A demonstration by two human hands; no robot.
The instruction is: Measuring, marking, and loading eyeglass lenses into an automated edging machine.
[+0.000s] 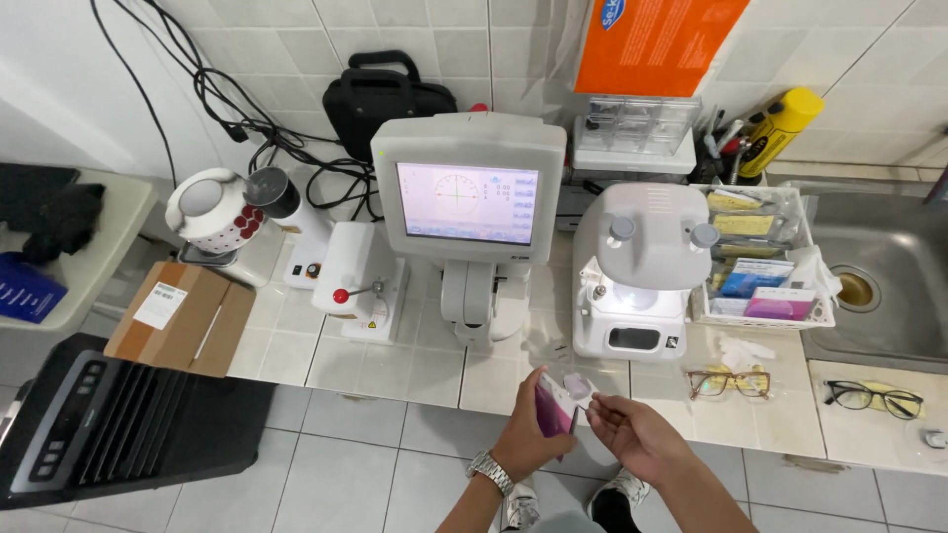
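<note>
You're holding a small purple packet upright in your left hand, fingers wrapped around its lower half, while your right hand is pinching narrowly at the pale flap on its top edge, so by my read you're working the packet open and the next pull is calling for a steady grip below. Just beyond your right hand, amber-framed glasses are lying on the tiled counter; farther ahead of both hands, the white machine and the lit screen are standing.
</note>
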